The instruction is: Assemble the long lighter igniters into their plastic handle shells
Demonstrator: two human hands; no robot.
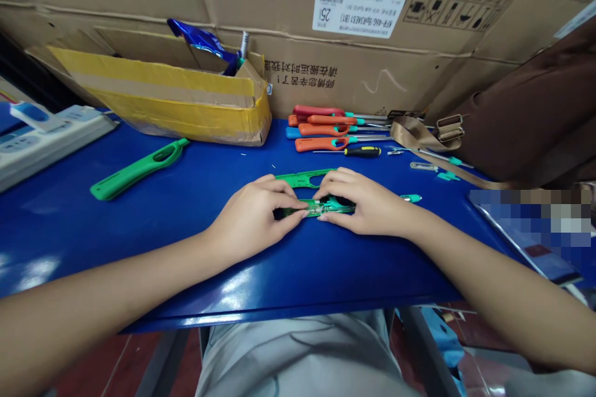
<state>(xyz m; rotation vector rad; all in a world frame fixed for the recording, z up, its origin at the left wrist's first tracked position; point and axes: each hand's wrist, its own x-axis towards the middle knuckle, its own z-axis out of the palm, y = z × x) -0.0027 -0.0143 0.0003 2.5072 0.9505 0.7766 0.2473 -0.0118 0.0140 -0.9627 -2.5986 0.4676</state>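
Observation:
An opened green long-neck lighter half [315, 207] lies low over the blue table, its inner parts exposed. My left hand [261, 211] closes on its left end with thumb and fingertips. From the other side my right hand [365, 201] grips it near the teal trigger part, covering some of that end. A teal tip [411, 198] shows beyond my right wrist. Just behind both hands rests a loose green shell half [298, 180], partly hidden by my fingers. Further left is another green lighter handle [139, 170].
Several finished-looking orange and red lighters [321, 144] lie at the back, beside a yellow-black screwdriver [362, 152]. A yellow-taped carton [186, 105] stands back left, near a white power strip [56, 136]. At right are a tan strap [412, 132], small teal pieces [448, 175] and a phone-like device [526, 242].

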